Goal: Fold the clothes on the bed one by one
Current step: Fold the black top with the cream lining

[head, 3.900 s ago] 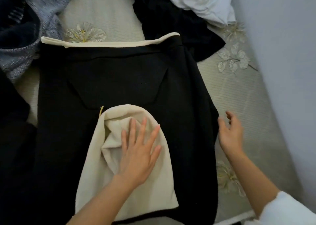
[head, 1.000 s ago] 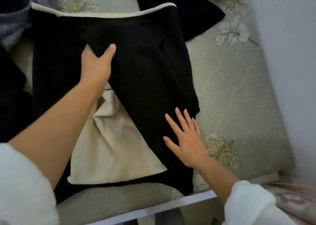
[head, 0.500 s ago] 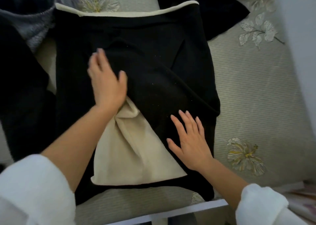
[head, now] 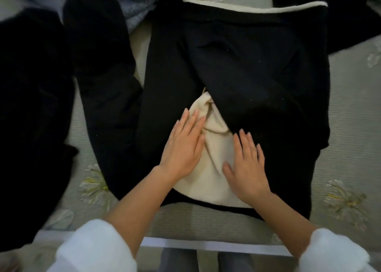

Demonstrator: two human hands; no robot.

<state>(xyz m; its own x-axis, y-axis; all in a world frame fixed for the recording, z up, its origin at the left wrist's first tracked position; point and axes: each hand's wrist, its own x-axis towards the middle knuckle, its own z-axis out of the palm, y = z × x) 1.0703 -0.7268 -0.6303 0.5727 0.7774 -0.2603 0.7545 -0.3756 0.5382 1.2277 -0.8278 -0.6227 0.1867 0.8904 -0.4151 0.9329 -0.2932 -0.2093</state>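
A black garment (head: 257,69) with cream trim along its far edge lies flat on the bed in front of me. Its cream hood (head: 214,168) is folded onto its near middle, and black sleeves cross over the hood's top. My left hand (head: 183,143) lies flat, fingers straight, across the left edge of the hood and the black cloth. My right hand (head: 247,166) presses flat on the hood's right side, fingertips on the black sleeve. Neither hand grips anything.
More dark clothes (head: 37,106) lie in a heap to the left, with a grey-blue fleece piece (head: 136,5) behind them. Another black garment (head: 358,24) sits at the far right. The bed's floral mattress cover (head: 350,127) shows on the right; the bed's near edge (head: 206,246) runs below my arms.
My left hand has come back from the folded sleeve to the hood's left side. My right hand slid left onto the hood. The view has shifted left.
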